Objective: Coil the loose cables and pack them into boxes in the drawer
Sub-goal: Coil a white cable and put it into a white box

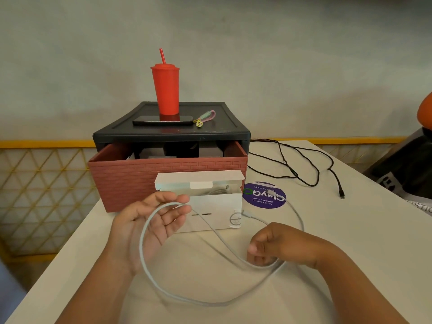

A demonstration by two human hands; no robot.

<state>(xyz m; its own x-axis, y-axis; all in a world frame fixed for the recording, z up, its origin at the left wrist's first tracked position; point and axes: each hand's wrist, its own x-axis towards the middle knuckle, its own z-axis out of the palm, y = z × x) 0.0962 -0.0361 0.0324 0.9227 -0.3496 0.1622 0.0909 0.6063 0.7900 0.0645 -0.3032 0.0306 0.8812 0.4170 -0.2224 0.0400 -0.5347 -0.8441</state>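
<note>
Two-handed, held a white cable (141, 249) low over a white table (350, 230). Far left, passed a yellow lattice railing (35, 183) beyond the table edge. Next, met the left hand (149, 228), palm up, fingers loosely bent, with the cable pinched lightly between thumb and fingertips at the top of a wide loop. From there, followed the loop down past the wrist, along the near side and up to the right. Behind the left hand, found a black cabinet (168, 134) with its red-brown drawer (126, 183) pulled out; made out dark shapes inside, too shadowed to tell apart. On the cabinet top, noted a red cup (165, 90) with lid and straw, a dark phone (145, 122) lying flat right in front of it, and just right of these a small keychain (205, 116). In front of the drawer, close against its face, saw a white box (215, 206) with flap lifted and a bundle of white cord showing inside. Just right of the box, spotted a round purple sticker (259, 199) flat on the table, with one strand of the white cable running across it. Nearer, reached the right hand (278, 246), knuckles up, fingers curled down and clenched on crossing strands of the cable. Far right, traced a black cable (342, 195) lying loose on the table, well apart from both hands, plug end toward the right edge.
</note>
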